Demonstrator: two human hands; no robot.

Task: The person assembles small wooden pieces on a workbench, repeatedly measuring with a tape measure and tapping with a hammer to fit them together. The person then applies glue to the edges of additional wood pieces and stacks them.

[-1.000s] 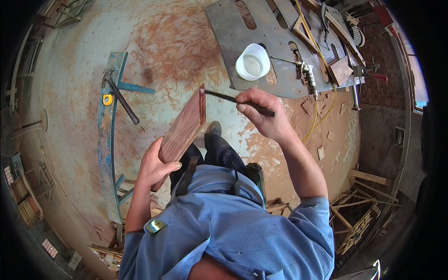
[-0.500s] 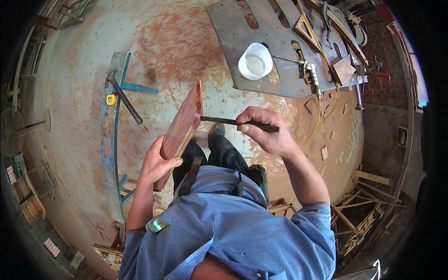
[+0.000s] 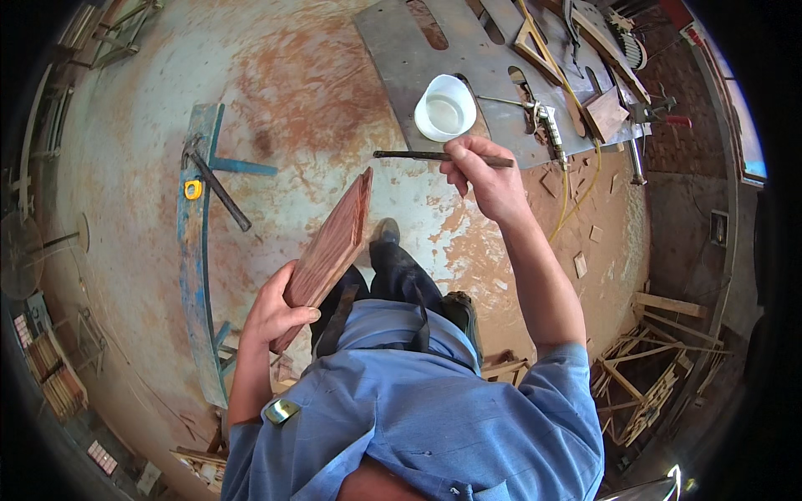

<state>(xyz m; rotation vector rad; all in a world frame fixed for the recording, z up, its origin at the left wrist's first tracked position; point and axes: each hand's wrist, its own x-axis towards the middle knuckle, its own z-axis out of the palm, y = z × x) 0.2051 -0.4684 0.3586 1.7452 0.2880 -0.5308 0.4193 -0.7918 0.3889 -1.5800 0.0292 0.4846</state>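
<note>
The white tub [image 3: 445, 108] is standing on the grey metal table [image 3: 393, 63]. On the person's side of the tub and to its left, the reddish-brown board [image 3: 330, 250] is slanting upward, its far end pointing toward the table. The left hand [image 3: 276, 311] is holding the board by its lower part, thumb on one side. The right hand [image 3: 489, 184], just on the person's side of the tub, is gripping a slim dark brush-like tool [image 3: 409, 155] between thumb and fingers. The tool is pointing left, its tip standing near the board's far end, apart from it. Right of the tub, a silver air gun [image 3: 549, 129] is lying beside a yellow hose [image 3: 599, 159]. Well left of the tub, a hammer [image 3: 217, 188] and a yellow tape measure [image 3: 193, 189] are resting on the blue bench [image 3: 194, 275].
</note>
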